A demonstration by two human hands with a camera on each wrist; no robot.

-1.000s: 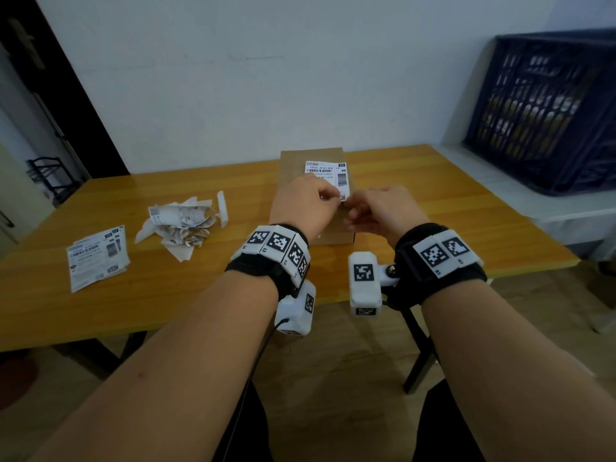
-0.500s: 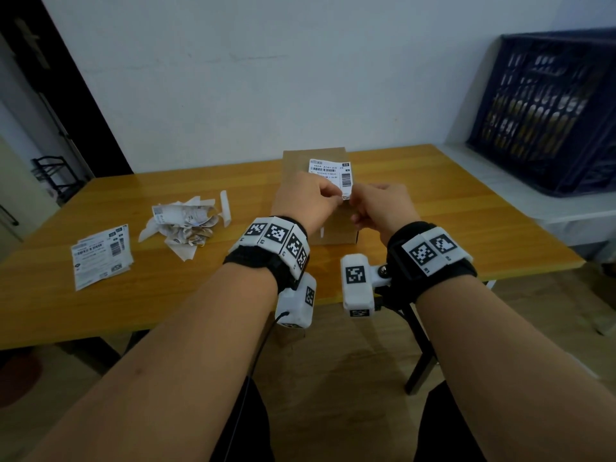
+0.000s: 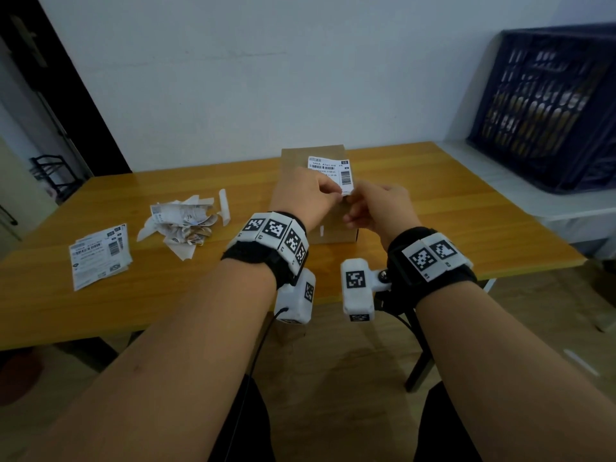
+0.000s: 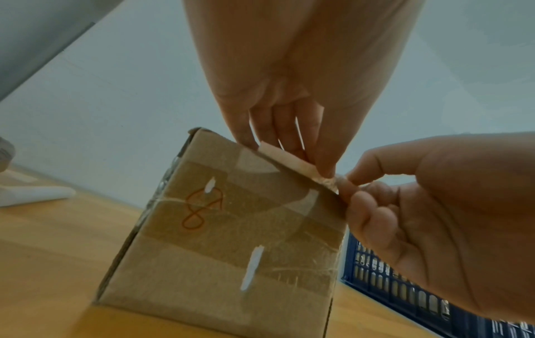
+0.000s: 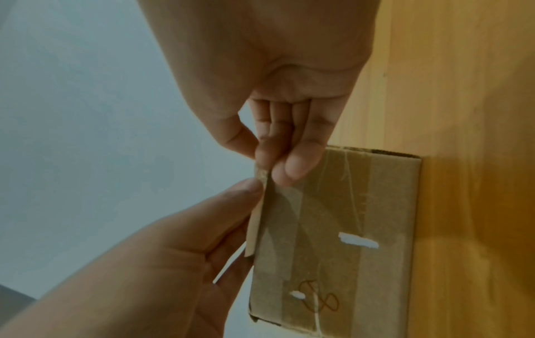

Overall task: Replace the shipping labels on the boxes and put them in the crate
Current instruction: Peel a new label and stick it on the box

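A brown taped cardboard box (image 3: 301, 181) stands on the wooden table (image 3: 433, 208), with a red scrawl on its near face (image 4: 231, 240) (image 5: 333, 228). A white shipping label (image 3: 333, 170) with barcodes lies over the right of the box top, and its near edge (image 4: 289, 157) (image 5: 254, 228) is lifted. My left hand (image 3: 335, 191) (image 4: 312, 160) pinches that near edge. My right hand (image 3: 355, 196) (image 5: 267, 169) pinches the crinkled corner beside it, fingertip to fingertip with the left. A dark blue crate (image 3: 550, 105) sits on a white surface at the right.
A flat stack of printed labels (image 3: 100, 258) lies at the table's left. A heap of crumpled torn labels (image 3: 183, 225) and a white strip (image 3: 224, 208) lie between that stack and the box. The white wall runs behind the table, with a dark doorway at far left.
Both hands have stayed at the label's near corner, working it between their fingertips. The label and hands have shifted slightly farther over the box top.
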